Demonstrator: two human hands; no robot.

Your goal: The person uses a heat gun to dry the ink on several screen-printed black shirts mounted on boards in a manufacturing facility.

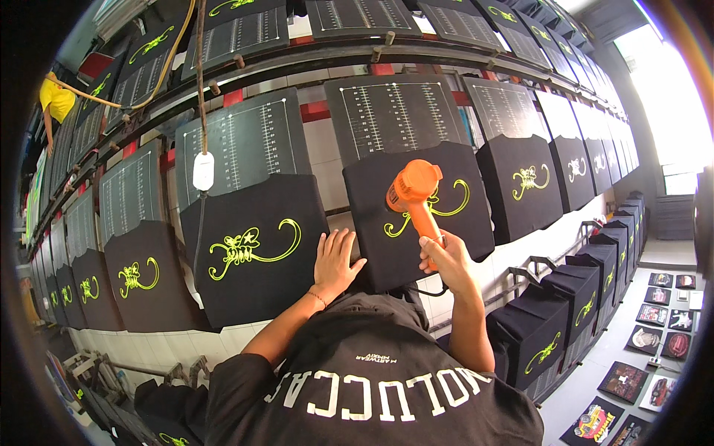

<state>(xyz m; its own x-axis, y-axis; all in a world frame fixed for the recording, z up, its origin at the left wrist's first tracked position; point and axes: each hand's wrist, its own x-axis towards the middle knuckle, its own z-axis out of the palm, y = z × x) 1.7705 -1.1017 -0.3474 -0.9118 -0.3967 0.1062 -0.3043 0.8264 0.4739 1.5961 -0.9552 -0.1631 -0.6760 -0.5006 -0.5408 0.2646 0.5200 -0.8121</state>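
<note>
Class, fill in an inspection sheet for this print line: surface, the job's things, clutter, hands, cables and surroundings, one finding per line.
Surface: long row of tilted black boards with white ruler markings, each carrying a garment.
Job's things: orange heat gun aimed at the black shirt with a neon yellow print; the neighbouring shirt bears the same print.
Clutter: printed sample sheets lying on the floor at lower right.
Hands: right hand grips the heat gun's handle; left hand lies flat on the board's left edge.
Cables: a cord with a white switch box hangs from above; a yellow hose runs overhead.
Surroundings: another person in yellow at far left; bright window at right.
</note>
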